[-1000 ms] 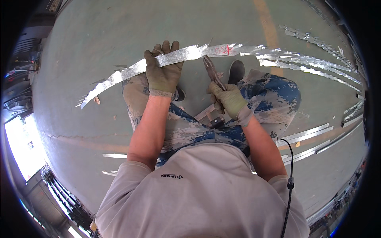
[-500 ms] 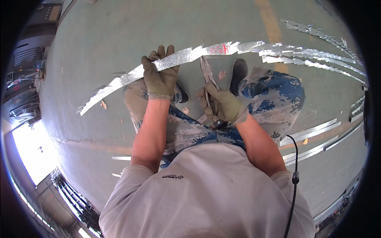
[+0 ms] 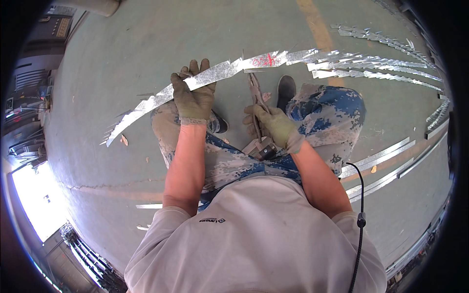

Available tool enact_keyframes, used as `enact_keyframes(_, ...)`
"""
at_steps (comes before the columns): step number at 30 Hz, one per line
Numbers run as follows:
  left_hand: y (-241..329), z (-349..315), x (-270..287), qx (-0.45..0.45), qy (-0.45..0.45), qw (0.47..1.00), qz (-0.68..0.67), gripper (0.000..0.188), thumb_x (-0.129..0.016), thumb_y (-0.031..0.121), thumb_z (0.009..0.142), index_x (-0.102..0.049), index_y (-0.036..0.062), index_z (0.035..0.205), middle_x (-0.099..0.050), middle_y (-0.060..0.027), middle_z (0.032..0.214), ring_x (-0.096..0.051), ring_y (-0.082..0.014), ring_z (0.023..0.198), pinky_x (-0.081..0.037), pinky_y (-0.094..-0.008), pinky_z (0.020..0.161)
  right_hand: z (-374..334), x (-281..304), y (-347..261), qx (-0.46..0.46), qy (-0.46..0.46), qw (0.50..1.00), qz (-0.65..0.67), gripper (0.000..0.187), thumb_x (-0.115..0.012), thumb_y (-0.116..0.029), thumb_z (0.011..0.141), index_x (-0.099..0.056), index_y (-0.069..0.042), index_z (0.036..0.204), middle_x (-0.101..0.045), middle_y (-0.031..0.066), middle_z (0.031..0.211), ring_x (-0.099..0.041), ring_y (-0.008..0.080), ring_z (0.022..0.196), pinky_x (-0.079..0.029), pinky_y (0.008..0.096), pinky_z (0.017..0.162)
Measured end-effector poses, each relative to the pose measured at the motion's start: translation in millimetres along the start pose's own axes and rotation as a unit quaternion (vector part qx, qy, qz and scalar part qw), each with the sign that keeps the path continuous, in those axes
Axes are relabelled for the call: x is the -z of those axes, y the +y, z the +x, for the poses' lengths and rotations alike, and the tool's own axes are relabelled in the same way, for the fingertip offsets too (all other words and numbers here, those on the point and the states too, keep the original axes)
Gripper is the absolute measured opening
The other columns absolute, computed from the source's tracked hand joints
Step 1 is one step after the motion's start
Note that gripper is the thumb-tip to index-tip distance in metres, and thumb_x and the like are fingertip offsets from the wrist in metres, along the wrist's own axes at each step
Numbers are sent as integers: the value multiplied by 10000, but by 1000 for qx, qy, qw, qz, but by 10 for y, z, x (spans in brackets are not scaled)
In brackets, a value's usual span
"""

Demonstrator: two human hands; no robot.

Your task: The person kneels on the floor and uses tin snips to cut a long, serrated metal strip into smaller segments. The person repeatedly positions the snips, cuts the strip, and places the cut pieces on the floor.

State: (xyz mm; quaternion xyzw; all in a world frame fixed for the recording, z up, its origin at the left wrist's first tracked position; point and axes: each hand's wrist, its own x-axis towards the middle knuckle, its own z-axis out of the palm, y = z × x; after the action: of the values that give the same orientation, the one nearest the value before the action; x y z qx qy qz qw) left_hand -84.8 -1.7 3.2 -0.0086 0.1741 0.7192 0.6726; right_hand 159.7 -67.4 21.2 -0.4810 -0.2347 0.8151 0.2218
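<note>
A long, bent silver sheet-metal strip (image 3: 215,73) with jagged, notched edges and red marks arcs across in front of me. My left hand (image 3: 194,97), in an olive work glove, grips it left of its middle, fingers behind and thumb in front. My right hand (image 3: 273,126), also gloved, is wrapped round the handles of metal pliers (image 3: 254,88). Their jaws point away from me and sit at the strip's near edge, just below the red marks. Whether they bite on the metal I cannot tell. A dark block-like piece (image 3: 266,151) lies close to me, below the pliers' handles.
Further notched strips (image 3: 376,75) fan out over the floor at right. Plain metal strips (image 3: 381,158) lie beside my right knee. A black cord (image 3: 362,195) hangs along my right side. Racks and equipment (image 3: 29,97) stand at far left, and bundled dark bars (image 3: 90,251) at lower left.
The whole view has shifted slightly, so the floor items sit further left. The strip and both hands keep nearly the same pose, and the dark block-like piece shows more fully.
</note>
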Motion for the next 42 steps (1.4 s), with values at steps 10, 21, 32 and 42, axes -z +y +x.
enact_keyframes(10,-12,-20,16,-2,4,1000,-25,276,-614,366,1007,-648,92,1011,-716,-135,1162,-592,-439,1270,-490,-681,1022,8,-79,82,16,32,999,-22,475,-602,-417,1038,-622,-19,1297,-704,94,1035,-671,170,805,-560,314,715)
enact_keyframes(21,-23,-14,-13,-8,21,1000,-18,269,-622,353,1001,-650,90,954,-721,-134,1151,-594,-434,1266,-498,-671,1017,152,-121,136,37,62,997,-10,439,-600,-361,1053,-621,-25,1334,-699,80,977,-674,173,795,-563,317,721)
enact_keyframes(32,-22,-15,-62,-7,37,999,-14,295,-615,373,1006,-620,92,916,-710,-132,1146,-606,-418,1248,-521,-633,1017,-83,-153,-71,-36,-50,973,223,250,-695,-291,973,-647,-66,1072,-540,-20,738,-455,61,539,-337,244,454)
enact_keyframes(42,-73,-14,-158,-34,134,990,1,398,-443,444,1088,-572,102,931,-691,-131,1045,-630,-398,1177,-508,-612,1024,19,-440,-127,-29,154,988,13,187,-674,-231,892,-617,-85,993,-486,-16,687,-337,70,435,-232,280,389)
